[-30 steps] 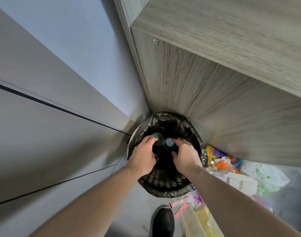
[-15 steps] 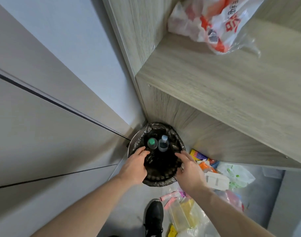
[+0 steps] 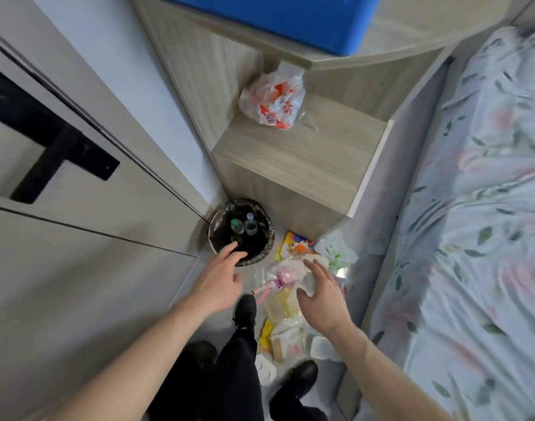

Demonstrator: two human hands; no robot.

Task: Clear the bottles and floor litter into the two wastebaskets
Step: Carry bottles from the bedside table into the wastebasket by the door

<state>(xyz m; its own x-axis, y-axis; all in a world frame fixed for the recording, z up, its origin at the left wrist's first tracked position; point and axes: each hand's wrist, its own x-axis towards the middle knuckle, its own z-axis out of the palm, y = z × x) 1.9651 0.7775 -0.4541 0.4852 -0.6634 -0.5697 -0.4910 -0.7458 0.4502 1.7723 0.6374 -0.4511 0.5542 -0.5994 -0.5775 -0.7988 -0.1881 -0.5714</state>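
We had released both bottles (image 3: 244, 226) upright in the lined wastebasket (image 3: 267, 238); left hand (image 3: 219, 282) and right hand (image 3: 322, 299) drew back, spread empty. Floor litter (image 3: 286, 299) remained.

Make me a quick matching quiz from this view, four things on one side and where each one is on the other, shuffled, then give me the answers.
Things:
1. green-capped bottle
2. red-and-white plastic bag
3. blue bin
4. pink wrapper

Places:
A. on the lower wooden step
B. on the floor between the hands
C. standing in the black-lined wastebasket
D. on the upper wooden ledge

Pairs: 1-C, 2-A, 3-D, 4-B
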